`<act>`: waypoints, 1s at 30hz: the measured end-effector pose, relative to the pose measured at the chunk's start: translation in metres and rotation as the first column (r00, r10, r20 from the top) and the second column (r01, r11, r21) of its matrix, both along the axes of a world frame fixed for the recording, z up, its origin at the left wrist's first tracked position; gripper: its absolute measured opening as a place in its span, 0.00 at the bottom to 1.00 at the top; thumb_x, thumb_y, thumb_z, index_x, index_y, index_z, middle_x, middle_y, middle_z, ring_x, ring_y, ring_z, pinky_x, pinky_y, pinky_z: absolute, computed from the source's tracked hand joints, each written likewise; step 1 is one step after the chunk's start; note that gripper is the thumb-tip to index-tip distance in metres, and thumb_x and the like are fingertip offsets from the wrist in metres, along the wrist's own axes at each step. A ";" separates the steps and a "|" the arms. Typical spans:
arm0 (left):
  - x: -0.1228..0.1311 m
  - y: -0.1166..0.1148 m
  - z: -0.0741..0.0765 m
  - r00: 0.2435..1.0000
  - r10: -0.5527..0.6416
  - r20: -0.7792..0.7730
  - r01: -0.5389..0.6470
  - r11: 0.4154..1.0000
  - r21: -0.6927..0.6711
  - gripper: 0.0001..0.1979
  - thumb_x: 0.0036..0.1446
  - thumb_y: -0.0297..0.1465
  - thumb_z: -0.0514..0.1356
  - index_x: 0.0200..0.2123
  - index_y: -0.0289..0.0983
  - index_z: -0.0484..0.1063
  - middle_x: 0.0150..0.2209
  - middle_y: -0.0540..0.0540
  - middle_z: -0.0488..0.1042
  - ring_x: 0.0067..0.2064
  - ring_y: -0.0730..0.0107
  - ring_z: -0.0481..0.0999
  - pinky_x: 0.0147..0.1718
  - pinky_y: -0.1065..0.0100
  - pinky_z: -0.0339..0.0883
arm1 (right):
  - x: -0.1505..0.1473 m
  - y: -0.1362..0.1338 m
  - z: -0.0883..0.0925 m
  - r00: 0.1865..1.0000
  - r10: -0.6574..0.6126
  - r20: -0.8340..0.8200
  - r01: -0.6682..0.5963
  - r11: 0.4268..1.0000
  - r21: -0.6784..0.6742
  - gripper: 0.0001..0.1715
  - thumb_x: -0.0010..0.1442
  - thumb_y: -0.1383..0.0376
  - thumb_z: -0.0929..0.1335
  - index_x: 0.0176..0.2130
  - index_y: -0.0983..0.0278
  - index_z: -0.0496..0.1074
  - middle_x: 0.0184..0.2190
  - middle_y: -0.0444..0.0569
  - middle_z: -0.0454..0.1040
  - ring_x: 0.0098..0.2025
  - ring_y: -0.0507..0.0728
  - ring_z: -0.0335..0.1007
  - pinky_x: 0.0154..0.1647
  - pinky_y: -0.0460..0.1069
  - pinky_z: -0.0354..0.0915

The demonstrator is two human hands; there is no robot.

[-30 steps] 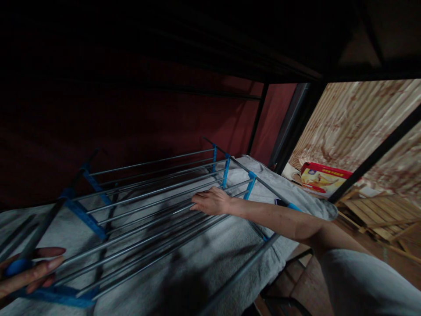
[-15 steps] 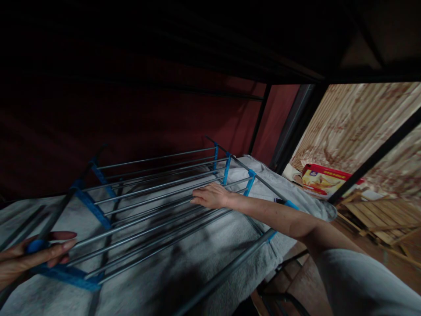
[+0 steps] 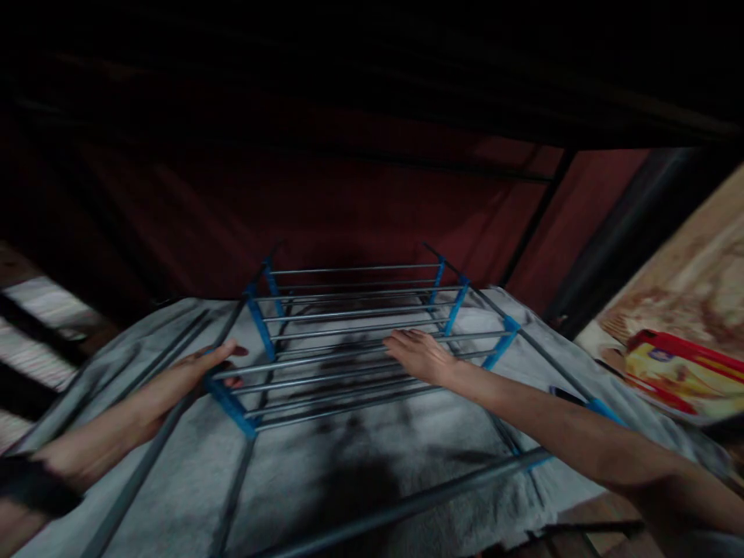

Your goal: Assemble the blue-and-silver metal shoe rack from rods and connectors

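A folded metal drying rack [image 3: 349, 341] with grey rods and blue plastic joints lies on a grey cloth-covered surface [image 3: 372, 465]. My left hand [image 3: 191, 372] grips the rack's left end at a blue side piece, thumb over a rod. My right hand [image 3: 421, 355] rests on the rods right of the rack's middle, fingers curled over one rod. The frame is blurred by motion, so finger detail is soft.
A dark red fabric wall [image 3: 325, 201] stands behind the rack under a black frame. A black upright post [image 3: 616, 248] rises at the right. A red and yellow box [image 3: 680, 372] lies on the floor beyond it. Slatted boards [image 3: 35, 325] show at the far left.
The view has swung left so the rack is centred. My left hand has slid forward along the left side of the rack. My right hand stays on the rods.
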State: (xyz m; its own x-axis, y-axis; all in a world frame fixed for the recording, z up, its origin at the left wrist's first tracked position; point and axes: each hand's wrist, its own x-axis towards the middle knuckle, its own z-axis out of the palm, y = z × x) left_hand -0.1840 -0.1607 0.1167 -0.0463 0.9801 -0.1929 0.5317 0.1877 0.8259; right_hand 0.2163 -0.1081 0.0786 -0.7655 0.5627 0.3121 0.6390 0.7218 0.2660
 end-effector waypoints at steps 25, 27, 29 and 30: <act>-0.001 0.004 -0.010 0.843 0.262 0.470 -0.228 0.965 -0.129 0.23 0.51 0.54 0.61 0.39 0.40 0.71 0.21 0.53 0.70 0.25 0.67 0.71 0.25 0.67 0.68 | -0.006 -0.001 0.005 0.996 -0.091 0.025 0.094 0.984 -0.150 0.17 0.74 0.58 0.56 0.44 0.62 0.69 0.40 0.50 0.76 0.37 0.55 0.72 0.30 0.46 0.55; -0.011 0.016 -0.016 0.861 0.283 0.424 -0.235 0.958 -0.162 0.26 0.50 0.57 0.60 0.42 0.43 0.70 0.23 0.55 0.71 0.27 0.67 0.72 0.29 0.65 0.70 | -0.010 0.000 0.010 0.992 -0.120 0.043 0.125 0.976 -0.180 0.18 0.74 0.56 0.56 0.45 0.63 0.68 0.41 0.50 0.76 0.39 0.55 0.72 0.31 0.46 0.57; -0.021 0.034 -0.024 0.915 0.265 0.304 -0.218 0.960 -0.178 0.32 0.45 0.63 0.56 0.40 0.44 0.69 0.18 0.55 0.69 0.25 0.65 0.72 0.26 0.65 0.69 | -0.010 0.003 0.013 0.991 -0.126 0.040 0.132 0.974 -0.182 0.20 0.74 0.53 0.56 0.46 0.63 0.67 0.41 0.49 0.75 0.40 0.55 0.72 0.32 0.47 0.59; -0.025 0.042 -0.028 0.960 0.206 0.188 -0.182 0.974 -0.138 0.34 0.44 0.66 0.51 0.38 0.44 0.68 0.16 0.54 0.67 0.24 0.63 0.72 0.25 0.64 0.69 | -0.010 0.005 0.013 0.992 -0.122 0.038 0.127 0.976 -0.178 0.20 0.74 0.53 0.55 0.47 0.63 0.67 0.42 0.49 0.75 0.40 0.56 0.73 0.32 0.47 0.60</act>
State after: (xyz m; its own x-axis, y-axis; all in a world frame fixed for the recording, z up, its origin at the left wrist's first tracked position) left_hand -0.2092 -0.1183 0.0885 -0.1818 0.9259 -0.3312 0.3022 0.3731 0.8772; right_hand 0.2064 -0.1036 0.0916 -0.6923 0.6994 0.1775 0.7215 0.6743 0.1574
